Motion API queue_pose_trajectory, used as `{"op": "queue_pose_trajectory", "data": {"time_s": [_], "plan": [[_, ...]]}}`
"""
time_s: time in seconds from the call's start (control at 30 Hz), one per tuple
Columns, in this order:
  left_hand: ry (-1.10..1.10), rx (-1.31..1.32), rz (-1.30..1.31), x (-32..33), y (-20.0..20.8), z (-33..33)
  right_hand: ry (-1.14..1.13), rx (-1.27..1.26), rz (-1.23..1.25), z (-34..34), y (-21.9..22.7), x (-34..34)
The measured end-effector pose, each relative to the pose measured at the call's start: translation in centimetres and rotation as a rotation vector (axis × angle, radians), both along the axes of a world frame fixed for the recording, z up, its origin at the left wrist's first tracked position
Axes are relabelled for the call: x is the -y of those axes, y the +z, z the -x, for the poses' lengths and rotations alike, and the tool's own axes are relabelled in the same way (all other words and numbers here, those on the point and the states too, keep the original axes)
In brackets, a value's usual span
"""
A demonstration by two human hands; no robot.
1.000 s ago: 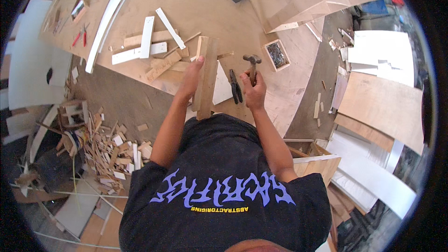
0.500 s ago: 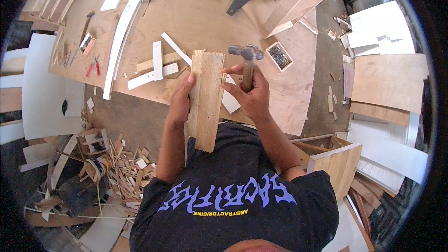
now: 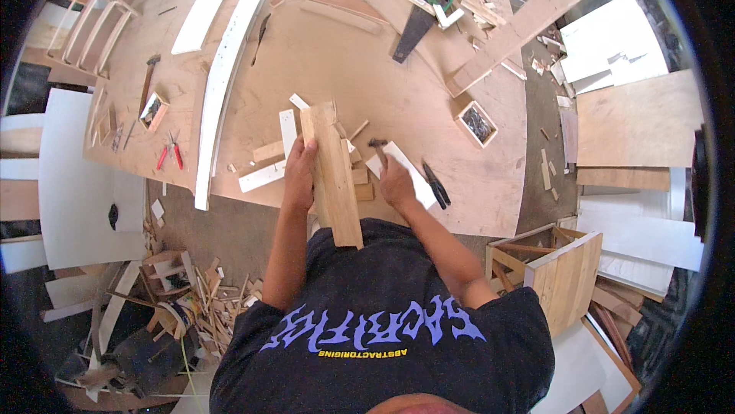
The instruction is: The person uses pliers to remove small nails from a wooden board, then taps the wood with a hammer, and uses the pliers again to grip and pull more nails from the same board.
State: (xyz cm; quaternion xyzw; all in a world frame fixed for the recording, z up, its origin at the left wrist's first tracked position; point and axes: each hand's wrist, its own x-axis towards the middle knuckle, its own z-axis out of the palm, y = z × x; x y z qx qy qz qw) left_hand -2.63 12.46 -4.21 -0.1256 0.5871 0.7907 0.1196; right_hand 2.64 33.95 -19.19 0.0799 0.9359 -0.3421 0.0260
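My left hand (image 3: 300, 178) grips the left edge of a thick wooden board (image 3: 335, 184), held tilted up in front of my chest. A hammer (image 3: 378, 145) is in my right hand (image 3: 396, 183), its head low over the table beside a white board (image 3: 414, 173). Black-handled pliers (image 3: 436, 186) lie at that board's right end. Behind the held board are white-faced strips (image 3: 262, 176) and small wood blocks, partly hidden by it.
A small box of nails (image 3: 476, 123) sits right on the plywood table (image 3: 383, 85). Farther back lies a handsaw (image 3: 417, 31). Red-handled pliers (image 3: 169, 151), another hammer (image 3: 150, 77) and a long white strip (image 3: 218, 100) are at left. A wooden drawer-like box (image 3: 551, 268) stands by my right elbow.
My right hand has lowered the hammer away from the board's upper edge, toward the table. The board has tilted, its top leaning left. The view has shifted, bringing the black-handled pliers into sight.
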Motion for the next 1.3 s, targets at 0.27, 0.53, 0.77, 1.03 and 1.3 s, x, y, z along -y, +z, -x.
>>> {"op": "queue_pose_trajectory", "data": {"time_s": [0.27, 0.53, 0.77, 1.03, 1.3], "plan": [[-0.023, -0.124, -0.020, 3.6, 0.7, 2.3, 0.023, 0.013, -0.004, -0.2, -0.4, 3.5], [-0.223, -0.479, 0.178, 5.5, 0.8, 5.3, -0.685, 0.188, -0.425, -5.4, -0.7, -4.9], [-0.337, -0.450, 0.061, 6.2, 4.4, 5.8, -0.623, 0.340, -0.361, -6.3, -2.5, -8.0], [-0.255, -0.440, -0.092, 8.4, 5.1, 5.8, -0.689, 0.192, -0.123, -3.7, -0.4, -6.0], [-0.146, -0.605, 0.218, 10.7, 6.5, 5.7, -0.378, 0.256, 1.248, -0.8, 17.9, 5.9]]}}
